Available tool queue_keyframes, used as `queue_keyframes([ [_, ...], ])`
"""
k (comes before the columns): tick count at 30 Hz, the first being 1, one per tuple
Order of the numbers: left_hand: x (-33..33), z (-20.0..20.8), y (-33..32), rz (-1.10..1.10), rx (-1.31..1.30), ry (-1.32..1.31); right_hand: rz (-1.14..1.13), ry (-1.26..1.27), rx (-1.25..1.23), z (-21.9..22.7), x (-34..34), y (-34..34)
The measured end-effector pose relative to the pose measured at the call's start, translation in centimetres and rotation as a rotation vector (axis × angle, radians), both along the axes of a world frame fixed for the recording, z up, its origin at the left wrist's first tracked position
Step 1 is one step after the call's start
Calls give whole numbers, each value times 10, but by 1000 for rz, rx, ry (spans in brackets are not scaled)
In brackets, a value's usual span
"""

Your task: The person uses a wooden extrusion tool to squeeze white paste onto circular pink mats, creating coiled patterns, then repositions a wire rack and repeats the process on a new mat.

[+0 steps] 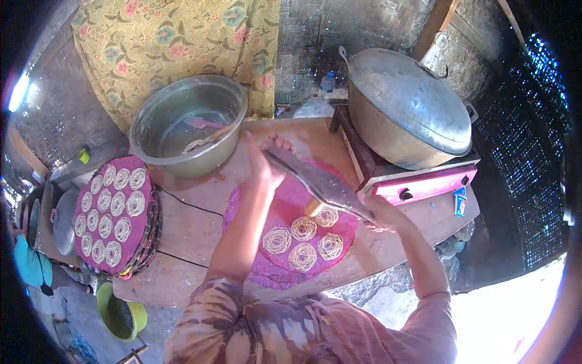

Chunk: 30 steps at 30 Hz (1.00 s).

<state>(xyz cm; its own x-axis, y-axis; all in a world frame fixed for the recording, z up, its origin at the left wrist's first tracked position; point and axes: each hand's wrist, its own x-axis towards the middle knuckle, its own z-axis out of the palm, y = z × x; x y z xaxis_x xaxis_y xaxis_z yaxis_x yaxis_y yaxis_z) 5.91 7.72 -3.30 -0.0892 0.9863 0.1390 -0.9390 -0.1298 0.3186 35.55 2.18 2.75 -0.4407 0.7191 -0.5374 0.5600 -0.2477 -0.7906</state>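
Observation:
My left hand (268, 167) and my right hand (382, 213) grip the two ends of a long dark hand press (318, 182), held aslant above the table. A short yellowish cylinder (313, 207) shows at its underside. Below it lies a round purple mat (285, 209) bearing several pale rings of fine coiled strands (303, 256). These rings cover the mat's near and right part. The cylinder is beside the farthest ring (326, 216); whether they touch, I cannot tell.
Left on the table, a stack of round trays (154, 227) carries a purple mat full of similar rings. A large metal basin (139, 151) with a pink scoop stands behind. A lidded pot (400, 91) sits on a pink-fronted stove (418, 189) at right. A green bucket (138, 321) is below.

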Motion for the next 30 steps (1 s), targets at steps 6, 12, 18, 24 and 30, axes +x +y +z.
queue_keyframes([
  [6,17,51,-151,165,408,1768,230,-4,459,74,-28,-48],
  [12,15,-16,-206,-541,-77,1475,431,-41,933,5,-56,-43],
  [18,7,-22,-228,-642,119,1441,507,479,832,-20,-112,-43],
  [24,-43,14,-212,-125,698,1996,1147,588,945,124,-179,-117],
  [30,-76,54,-213,-83,390,1924,420,782,983,97,-224,-75],
])
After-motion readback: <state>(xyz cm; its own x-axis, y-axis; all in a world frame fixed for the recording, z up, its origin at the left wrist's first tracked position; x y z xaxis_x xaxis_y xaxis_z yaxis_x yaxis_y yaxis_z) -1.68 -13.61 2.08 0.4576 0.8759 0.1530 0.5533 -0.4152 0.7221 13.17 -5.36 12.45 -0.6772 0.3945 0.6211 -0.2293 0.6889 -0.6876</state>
